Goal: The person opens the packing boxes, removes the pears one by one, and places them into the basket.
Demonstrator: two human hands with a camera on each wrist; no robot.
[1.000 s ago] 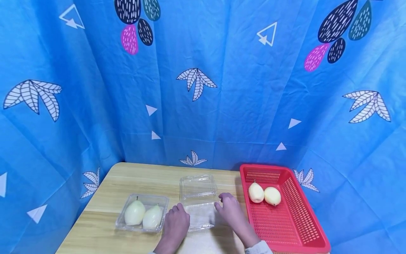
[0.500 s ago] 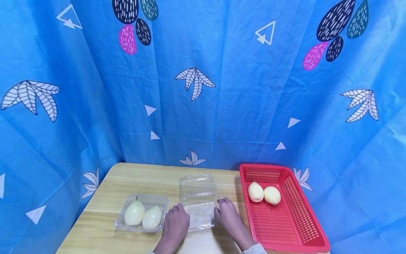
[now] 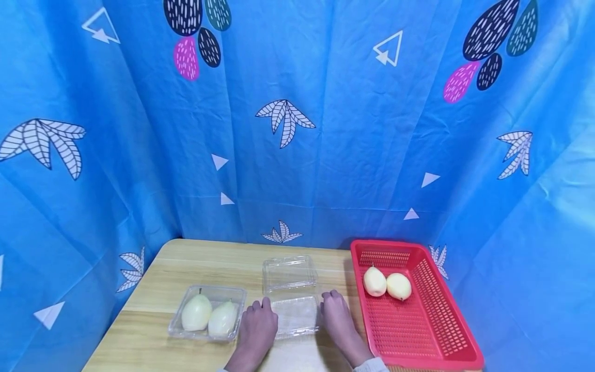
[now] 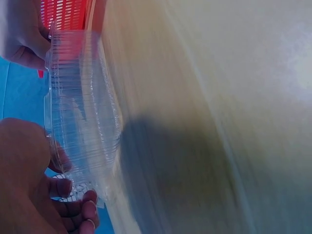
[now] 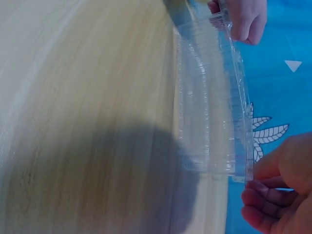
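A clear plastic clamshell box point(image 3: 294, 316) stands opened out on the table, its lid point(image 3: 289, 273) folded back behind the base. My left hand point(image 3: 258, 326) grips the base's left rim, with the thumb at the rim and the other fingers curled beneath it in the left wrist view. On the opposite side my right hand point(image 3: 338, 319) pinches the right rim between thumb and fingers, as the right wrist view shows. The box's base point(image 5: 204, 107) holds nothing. Left of my left hand, a second clear box point(image 3: 239, 295) contains two pale pears point(image 3: 197, 312).
A red plastic basket point(image 3: 418, 351) occupies the table's right side, with two pale pears point(image 3: 387, 284) near its back end. The wooden table point(image 3: 214, 258) meets a blue patterned curtain point(image 3: 288, 175) at the back and sides.
My right hand has come down from above the box's right back corner to its right rim, then shifted slightly right. My left hand has kept its place on the left rim.
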